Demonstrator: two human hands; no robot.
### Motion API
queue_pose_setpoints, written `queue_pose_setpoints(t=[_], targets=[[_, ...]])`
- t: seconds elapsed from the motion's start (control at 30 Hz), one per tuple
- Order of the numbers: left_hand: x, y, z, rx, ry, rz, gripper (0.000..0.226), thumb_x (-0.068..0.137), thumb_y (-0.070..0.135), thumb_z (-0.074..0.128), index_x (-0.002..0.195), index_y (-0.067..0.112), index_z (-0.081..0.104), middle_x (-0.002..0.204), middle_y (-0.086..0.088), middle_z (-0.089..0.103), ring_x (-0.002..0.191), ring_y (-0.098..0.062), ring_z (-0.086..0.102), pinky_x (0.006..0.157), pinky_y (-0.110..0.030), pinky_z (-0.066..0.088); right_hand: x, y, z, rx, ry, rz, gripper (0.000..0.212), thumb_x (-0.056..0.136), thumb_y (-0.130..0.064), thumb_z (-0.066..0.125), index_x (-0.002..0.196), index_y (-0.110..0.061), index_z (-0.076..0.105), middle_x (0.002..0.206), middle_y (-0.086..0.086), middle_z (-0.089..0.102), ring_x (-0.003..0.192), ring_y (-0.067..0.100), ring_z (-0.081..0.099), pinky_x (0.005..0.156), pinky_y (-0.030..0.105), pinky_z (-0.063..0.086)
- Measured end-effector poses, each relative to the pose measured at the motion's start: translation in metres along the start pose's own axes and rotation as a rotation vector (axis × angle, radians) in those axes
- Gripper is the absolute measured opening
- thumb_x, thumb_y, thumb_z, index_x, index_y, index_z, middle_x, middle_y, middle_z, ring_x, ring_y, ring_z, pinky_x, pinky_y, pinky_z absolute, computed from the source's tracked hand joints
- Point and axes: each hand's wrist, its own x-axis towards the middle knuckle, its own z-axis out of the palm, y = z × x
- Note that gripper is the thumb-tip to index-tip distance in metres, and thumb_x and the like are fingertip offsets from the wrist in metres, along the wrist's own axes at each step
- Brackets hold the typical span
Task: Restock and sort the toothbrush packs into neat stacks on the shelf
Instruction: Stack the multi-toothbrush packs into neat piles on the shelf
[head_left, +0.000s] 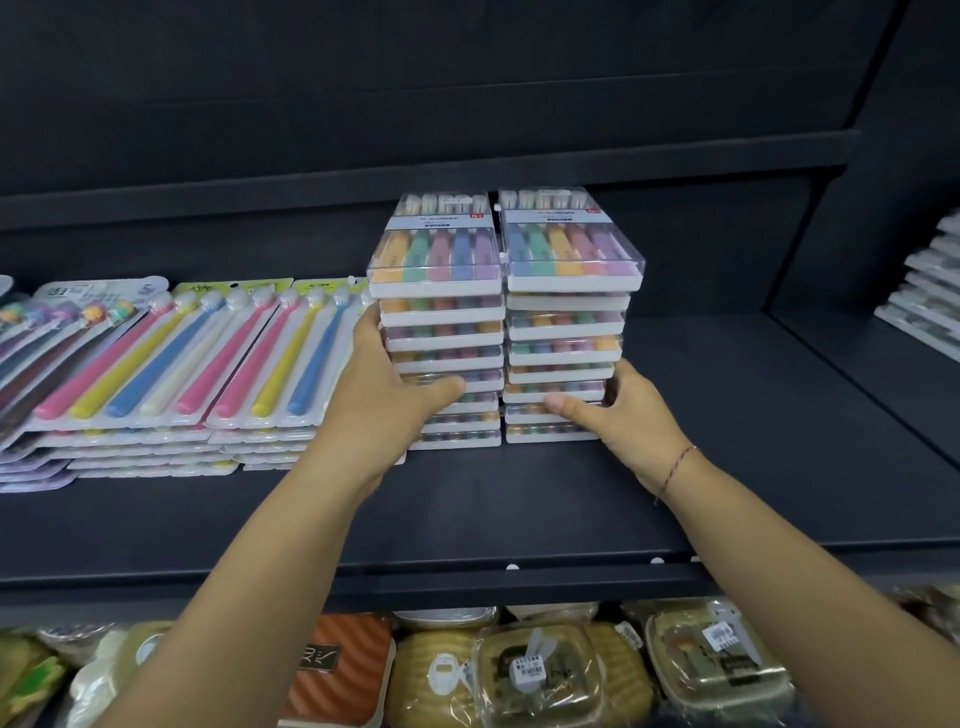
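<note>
Two tall stacks of clear boxed toothbrush packs stand side by side on the dark shelf (467, 519). The left stack (441, 312) and the right stack (566, 322) touch each other. My left hand (384, 395) grips the left stack, fingers along its left side and thumb across its front. My right hand (618, 410) grips the right stack low down, with its thumb on the front and its fingers round the right side. Left of them lie flat blister packs (171, 364) of long coloured toothbrushes in several low piles.
The shelf's front edge (467, 582) runs below my arms. More white packs (930, 291) are stacked on the neighbouring shelf at the far right. Wrapped sponges and boxed goods (519, 670) fill the shelf underneath. The shelf surface right of the stacks is bare.
</note>
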Motion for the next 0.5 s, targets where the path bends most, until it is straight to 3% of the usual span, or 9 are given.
queue_pose_setpoints(t=[0.13,0.2,0.33,0.43,0.5], targets=[[-0.002,-0.002,0.003,0.456,0.106,0.145,0.09,0.078,0.011,0.08,0.149,0.024,0.025,0.126,0.006,0.06,0.11,-0.015,0.06,0.087,-0.024,0.044,-0.004,-0.005,0.004,-0.001,-0.011,-0.034,0.071,0.075,-0.04,0.077,0.137,-0.027,0.043,0.123,-0.02,0.06,0.109,-0.01,0.056,0.091,0.009,0.046],[-0.001,-0.002,0.001,0.651,0.156,0.174,0.095,0.078,0.017,0.081,0.151,0.016,0.02,0.124,-0.005,0.062,0.11,-0.024,0.06,0.084,-0.027,0.043,-0.005,-0.007,0.008,-0.014,0.014,-0.061,0.076,0.078,-0.039,0.076,0.142,-0.028,0.035,0.125,-0.023,0.056,0.11,-0.015,0.053,0.087,0.002,0.043],[0.003,0.001,-0.009,0.984,0.178,0.199,0.086,0.076,0.044,0.079,0.142,0.008,0.035,0.113,-0.011,0.063,0.116,-0.031,0.047,0.088,-0.034,0.032,-0.007,-0.009,0.008,-0.015,0.046,-0.09,0.07,0.084,-0.037,0.07,0.144,-0.03,0.033,0.124,-0.027,0.054,0.109,-0.021,0.049,0.084,-0.002,0.04],[0.006,0.0,-0.017,0.943,0.122,0.183,0.082,0.073,0.051,0.079,0.138,0.015,0.042,0.112,-0.008,0.063,0.117,-0.03,0.047,0.094,-0.039,0.032,-0.007,-0.01,0.007,-0.01,0.048,-0.095,0.068,0.083,-0.046,0.064,0.143,-0.03,0.037,0.126,-0.025,0.055,0.112,-0.017,0.05,0.088,0.0,0.041],[0.008,-0.003,-0.019,0.848,0.091,0.176,0.072,0.071,0.049,0.081,0.128,0.016,0.051,0.1,-0.004,0.06,0.111,-0.029,0.049,0.092,-0.039,0.036,-0.007,-0.01,0.007,-0.006,0.045,-0.099,0.068,0.083,-0.048,0.062,0.144,-0.03,0.037,0.127,-0.024,0.056,0.113,-0.015,0.051,0.09,0.002,0.041]])
